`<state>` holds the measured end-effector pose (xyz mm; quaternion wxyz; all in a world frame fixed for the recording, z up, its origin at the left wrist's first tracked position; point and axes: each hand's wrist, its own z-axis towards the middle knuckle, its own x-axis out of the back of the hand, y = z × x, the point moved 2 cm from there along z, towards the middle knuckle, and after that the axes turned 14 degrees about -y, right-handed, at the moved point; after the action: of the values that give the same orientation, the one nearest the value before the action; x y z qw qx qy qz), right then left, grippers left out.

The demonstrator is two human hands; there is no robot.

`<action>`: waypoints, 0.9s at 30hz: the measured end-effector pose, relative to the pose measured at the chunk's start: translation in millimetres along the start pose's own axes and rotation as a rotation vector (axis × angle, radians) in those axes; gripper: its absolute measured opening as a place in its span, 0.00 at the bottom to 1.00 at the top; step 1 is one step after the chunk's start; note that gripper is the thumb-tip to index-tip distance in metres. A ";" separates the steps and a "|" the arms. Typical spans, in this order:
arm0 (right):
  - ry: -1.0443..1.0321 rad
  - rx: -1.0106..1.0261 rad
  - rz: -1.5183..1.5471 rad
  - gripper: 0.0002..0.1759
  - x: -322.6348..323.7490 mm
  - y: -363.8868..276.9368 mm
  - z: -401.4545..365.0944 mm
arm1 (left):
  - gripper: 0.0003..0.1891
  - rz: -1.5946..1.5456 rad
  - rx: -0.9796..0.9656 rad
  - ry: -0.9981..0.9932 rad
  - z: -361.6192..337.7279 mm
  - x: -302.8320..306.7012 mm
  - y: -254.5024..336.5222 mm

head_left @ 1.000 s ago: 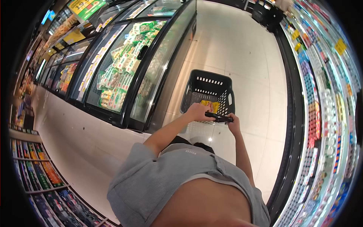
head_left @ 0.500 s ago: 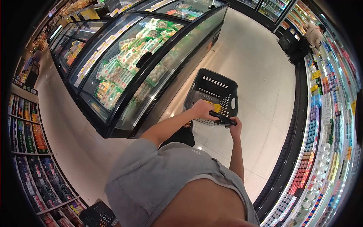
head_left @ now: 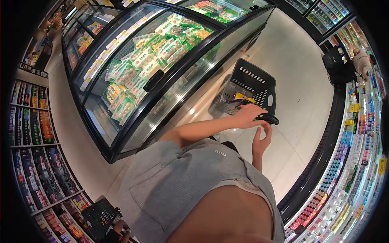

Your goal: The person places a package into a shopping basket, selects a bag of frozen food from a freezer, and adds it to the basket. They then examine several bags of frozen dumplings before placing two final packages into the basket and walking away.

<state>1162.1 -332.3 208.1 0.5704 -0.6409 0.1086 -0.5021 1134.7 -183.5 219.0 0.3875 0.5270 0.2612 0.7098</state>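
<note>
My left hand [head_left: 248, 115] grips the black handle [head_left: 267, 118] of a black plastic shopping basket cart [head_left: 251, 87] that stands on the floor ahead of me. A yellow package [head_left: 244, 97] lies inside the basket. Just below the handle's right end is my right hand [head_left: 262, 141], off the handle, its fingers apart and empty.
A long chest freezer [head_left: 162, 77] with curved glass lids and green frozen packs runs along my left. Refrigerated shelves [head_left: 356, 154] of bottles line the right. Another person [head_left: 362, 61] stands far ahead beside a black cart [head_left: 335, 60]. A second black basket [head_left: 99, 216] sits behind me.
My right hand has let go of the handle and dropped just below it. The view has swung, with the basket now further to the right beside the freezer.
</note>
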 end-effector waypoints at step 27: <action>-0.718 0.235 0.089 0.16 14.9 117.3 401.9 | 0.14 -0.033 0.829 0.193 83.1 84.4 -134.4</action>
<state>1528.4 -131.2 179.5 0.6631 -0.7009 -0.1286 -0.2293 1238.4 -41.3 185.9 0.1278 0.5653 0.5679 0.5845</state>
